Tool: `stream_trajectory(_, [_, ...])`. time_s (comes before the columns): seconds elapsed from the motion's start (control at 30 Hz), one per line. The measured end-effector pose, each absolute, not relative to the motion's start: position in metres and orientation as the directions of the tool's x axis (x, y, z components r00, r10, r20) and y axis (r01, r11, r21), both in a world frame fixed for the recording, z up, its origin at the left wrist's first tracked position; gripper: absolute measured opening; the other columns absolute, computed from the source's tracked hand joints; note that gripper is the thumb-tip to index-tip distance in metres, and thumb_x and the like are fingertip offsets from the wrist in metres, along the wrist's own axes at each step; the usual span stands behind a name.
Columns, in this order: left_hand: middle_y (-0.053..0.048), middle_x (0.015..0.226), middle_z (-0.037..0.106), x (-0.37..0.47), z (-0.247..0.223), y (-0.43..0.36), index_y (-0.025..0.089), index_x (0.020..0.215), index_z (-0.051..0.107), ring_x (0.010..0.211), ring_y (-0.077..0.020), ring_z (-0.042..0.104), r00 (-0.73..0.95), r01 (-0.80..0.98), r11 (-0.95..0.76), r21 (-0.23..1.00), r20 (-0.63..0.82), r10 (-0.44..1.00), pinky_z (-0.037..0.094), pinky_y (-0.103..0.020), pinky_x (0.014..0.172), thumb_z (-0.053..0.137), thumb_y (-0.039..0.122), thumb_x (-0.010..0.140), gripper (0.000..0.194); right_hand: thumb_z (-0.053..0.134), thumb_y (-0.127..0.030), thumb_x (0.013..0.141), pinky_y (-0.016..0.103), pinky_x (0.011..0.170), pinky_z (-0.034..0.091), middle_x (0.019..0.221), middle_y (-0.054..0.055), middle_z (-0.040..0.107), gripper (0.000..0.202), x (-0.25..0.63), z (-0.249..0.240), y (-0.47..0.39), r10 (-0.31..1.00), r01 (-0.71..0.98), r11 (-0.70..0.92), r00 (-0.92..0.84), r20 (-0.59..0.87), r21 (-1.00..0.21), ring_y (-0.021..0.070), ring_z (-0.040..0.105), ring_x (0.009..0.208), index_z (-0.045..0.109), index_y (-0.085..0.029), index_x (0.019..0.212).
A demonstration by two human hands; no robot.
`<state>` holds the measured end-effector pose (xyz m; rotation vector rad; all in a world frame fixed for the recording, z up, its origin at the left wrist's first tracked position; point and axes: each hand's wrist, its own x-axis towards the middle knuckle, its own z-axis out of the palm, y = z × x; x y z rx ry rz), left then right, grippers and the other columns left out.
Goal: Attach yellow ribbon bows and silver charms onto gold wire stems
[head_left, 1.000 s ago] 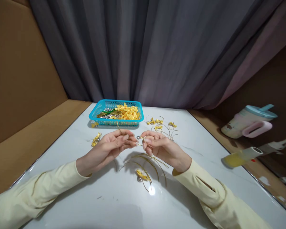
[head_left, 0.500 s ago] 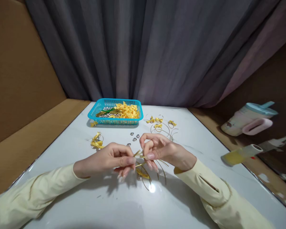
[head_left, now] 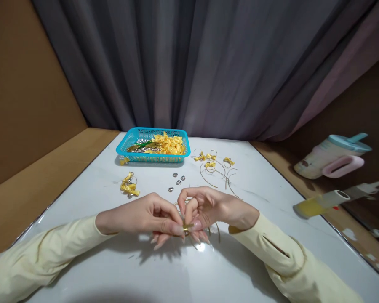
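Gold cord (head_left: 188, 227) sits between two bare hands, low in the middle of the view, just above a white desk (head_left: 97, 269) with faint grey veining. The left hand (head_left: 150, 213) and the right hand (head_left: 213, 208) each pinch it between thumb and fingers, the tips nearly meeting; the fingers hide much of it.

It looks very light and thin – springy rather than limp, judging by the loose cords (head_left: 208, 182) curling on the desk. The shine suggests it may slip, so a fingertip pinch close to the join seems the surest hold.

The desk is glossy and reflects a bright spot of light. Beyond the hands lie four small silver charms (head_left: 178, 182). A cluster of yellow bows (head_left: 128, 185) rests to the left, and more tied bows (head_left: 210, 157) to the right. Farther back, a teal basket (head_left: 151, 156) holds a heap of yellow ribbon pieces (head_left: 172, 144).

A grey curtain (head_left: 177, 63) closes off the back – brown panels flank it. At right are a lidded tumbler (head_left: 316, 158) and a bottle of yellow liquid (head_left: 312, 207).
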<state>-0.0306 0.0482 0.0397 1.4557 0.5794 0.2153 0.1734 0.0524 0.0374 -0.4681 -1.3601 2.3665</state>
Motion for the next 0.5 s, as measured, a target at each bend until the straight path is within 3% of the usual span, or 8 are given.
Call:
stream_trajectory(0.17, [0.005, 0.046, 0.052, -0.032, 0.042, 0.047, 0.013, 0.08, 0.069, 0.041, -0.0047, 0.044, 0.855, 0.231, 0.068, 0.971, -0.236, 0.462, 0.036, -0.014, 0.044, 0.058, 0.029, 0.084, 0.019, 0.069, -0.011, 0.07, 0.018, 0.047, 0.049, 0.065, 0.0, 0.064, 0.021, 0.174, 0.041, 0.052, 0.464, -0.113, -0.436, -0.878, -0.116, -0.893, 0.0093, 0.061, 0.052, 0.054, -0.011, 0.084])
stream_trajectory(0.33, [0.005, 0.044, 0.049, -0.032, 0.048, 0.045, 0.012, 0.075, 0.068, 0.04, -0.0062, 0.044, 0.823, 0.299, -0.005, 0.954, -0.255, 0.507, 0.036, -0.017, 0.044, 0.06, 0.031, 0.081, 0.022, 0.062, -0.019, 0.08, 0.019, 0.053, 0.048, 0.068, 0.001, 0.063, 0.015, 0.177, 0.049, 0.052, 0.496, -0.072, -0.366, -0.859, -0.129, -0.928, 0.0073, 0.06, 0.053, 0.054, -0.011, 0.091])
stream_trajectory(0.5, [0.004, 0.045, 0.05, -0.032, 0.055, 0.044, 0.013, 0.073, 0.067, 0.041, -0.0066, 0.045, 0.808, 0.373, -0.091, 0.923, -0.275, 0.521, 0.038, -0.019, 0.048, 0.058, 0.03, 0.081, 0.021, 0.067, -0.017, 0.075, 0.021, 0.058, 0.048, 0.069, -0.002, 0.061, 0.021, 0.177, 0.052, 0.046, 0.517, 0.0, -0.327, -0.837, -0.179, -0.945, 0.0057, 0.057, 0.053, 0.054, -0.014, 0.09])
